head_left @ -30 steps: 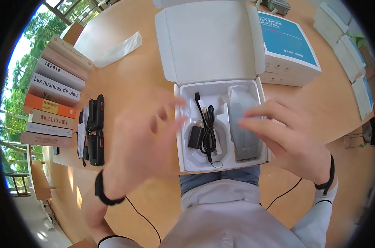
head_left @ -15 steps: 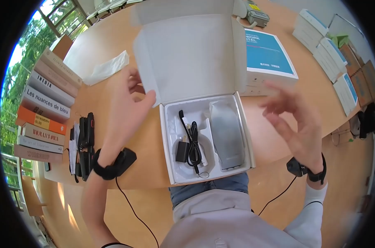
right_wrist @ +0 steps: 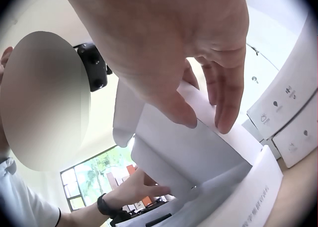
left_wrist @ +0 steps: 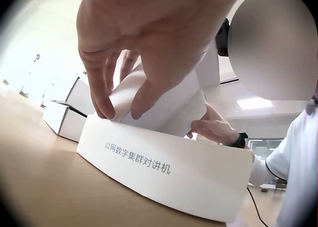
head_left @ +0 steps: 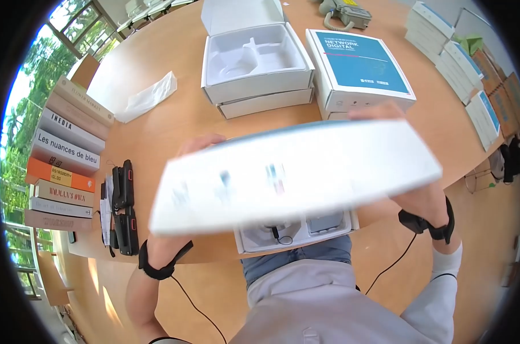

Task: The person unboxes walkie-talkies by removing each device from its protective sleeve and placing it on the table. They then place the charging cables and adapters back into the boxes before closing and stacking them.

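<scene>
Lid point(head_left: 294, 178), head view: tilted at mid-frame, front flap blurred, mostly covering the box point(head_left: 354, 222) at 6 o'clock.
Box contents, head view: black cable end point(head_left: 275, 233) and grey device point(head_left: 326, 222) showed below the flap.
Counter point(head_left: 151, 129), head view: second open box point(head_left: 263, 92) at 12 o'clock; telephone point(head_left: 354, 15) at 1; plastic sleeve point(head_left: 148, 97) at 10; book row point(head_left: 68, 140) at 9; two black handsets point(head_left: 122, 186) between 8 and 9.
Left hand point(left_wrist: 154, 33), left wrist view: thumb and fingers pinched the lid's white edge; printed panel point(left_wrist: 164, 162) at 6 o'clock.
Right hand point(right_wrist: 179, 43), right wrist view: thumb and fingers pinched the lid's opposite edge; left hand visible near 7 o'clock, stacked boxes point(right_wrist: 280, 105) at 3.
</scene>
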### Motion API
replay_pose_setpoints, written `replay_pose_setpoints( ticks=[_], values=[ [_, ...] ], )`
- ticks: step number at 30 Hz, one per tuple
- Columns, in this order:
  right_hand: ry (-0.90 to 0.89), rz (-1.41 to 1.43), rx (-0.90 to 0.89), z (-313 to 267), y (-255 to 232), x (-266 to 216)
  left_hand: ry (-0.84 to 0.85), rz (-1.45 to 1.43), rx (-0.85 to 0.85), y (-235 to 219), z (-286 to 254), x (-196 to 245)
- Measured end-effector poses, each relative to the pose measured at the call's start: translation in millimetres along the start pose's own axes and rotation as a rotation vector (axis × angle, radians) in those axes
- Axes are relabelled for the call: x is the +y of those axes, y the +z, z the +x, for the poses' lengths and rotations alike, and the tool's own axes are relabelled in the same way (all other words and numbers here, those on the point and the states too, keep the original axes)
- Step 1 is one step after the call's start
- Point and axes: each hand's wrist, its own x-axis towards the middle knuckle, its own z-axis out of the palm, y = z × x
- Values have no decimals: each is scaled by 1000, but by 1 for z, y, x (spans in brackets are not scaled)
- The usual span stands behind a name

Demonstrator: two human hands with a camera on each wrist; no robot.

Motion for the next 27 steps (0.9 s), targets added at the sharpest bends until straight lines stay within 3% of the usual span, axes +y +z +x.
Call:
replay_pose_setpoints(
  ticks=[1,5,6,10,13,16,19,22,27],
  values=[
    [62,-24,-36,-6,-2,-6,-88,-70,-77,-5,6,10],
    [223,14,-185,-36,5,-19,-116,133,-252,-9,-4,25],
    [155,-5,-231,-43,4,-16,-118,206,-288,-6,-9,28],
    [489,324,-278,-69,-2,-27,-68,460,-279,6,-24,29],
    [619,444,-299,-80,1,-38,-162,388,-247,2,-42,42],
    [672,491,-309,-93,6,-45,-448,-122,-309,4,-63,71],
    [835,634,-283,-94,4,-58,-577,-419,-238,9,-76,81],
    [1022,697,-338,-86,-4,-67,-655,-540,-214,7,-80,84],
    [989,606,-301,-86,8,-73,-691,-421,-243,13,-83,85]
  ],
)
